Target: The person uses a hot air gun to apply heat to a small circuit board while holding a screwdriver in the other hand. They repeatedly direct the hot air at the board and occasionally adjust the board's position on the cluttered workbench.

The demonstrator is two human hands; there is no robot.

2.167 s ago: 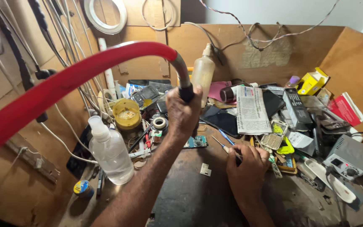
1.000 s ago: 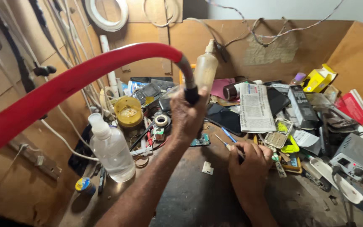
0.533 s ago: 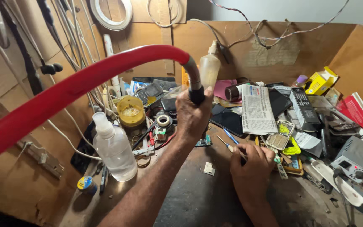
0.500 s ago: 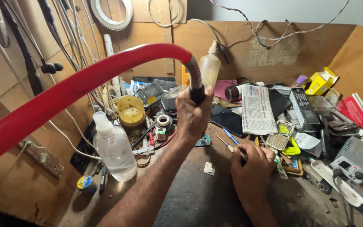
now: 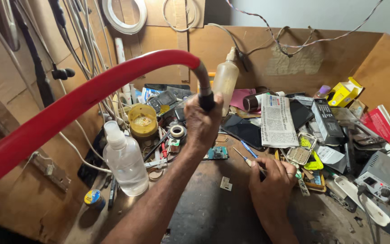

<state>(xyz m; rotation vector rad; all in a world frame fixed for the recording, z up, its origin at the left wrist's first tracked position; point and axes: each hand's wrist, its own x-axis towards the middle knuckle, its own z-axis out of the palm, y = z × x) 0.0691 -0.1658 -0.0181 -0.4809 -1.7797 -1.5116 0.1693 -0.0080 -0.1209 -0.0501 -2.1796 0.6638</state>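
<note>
Left hand: the left hand (image 5: 202,123) is raised above the table, its grip wrapped tight around the dark nozzle end of a thick red hose (image 5: 86,101), which arches up and runs off toward the lower left edge of the view.
Right hand: the right hand (image 5: 271,180) rests low on the table, fingers pinched around a thin blue-handled screwdriver (image 5: 247,156) whose tip points up and left.
Hose position: the nozzle sits just in front of a tall, cloudy squeeze bottle (image 5: 225,80) with a pointed spout; whether they touch, I cannot tell.
Table: the table (image 5: 213,212) is dark, worn and stained, bare only in the near middle, where a small pale chip (image 5: 225,183) lies between the two arms.
Left of the table: a clear plastic bottle (image 5: 125,159) with a white cap stands upright, a yellow round tub (image 5: 142,119) behind it, a roll of tape (image 5: 177,131) near the left hand.
Middle: a small green circuit board (image 5: 217,153) lies just beneath the left wrist, a folded newspaper (image 5: 278,119) and dark flat phones beyond it.
Right of the table: a grey soldering station (image 5: 384,174) with a knob, a yellow box (image 5: 343,91) and a red packet (image 5: 381,123) sit amid dense clutter.
Room: brown board walls (image 5: 294,58) close in the bench on three sides; cables (image 5: 75,40) and a white tape ring (image 5: 123,16) hang at upper left, and a twisted wire is strung along the back.
</note>
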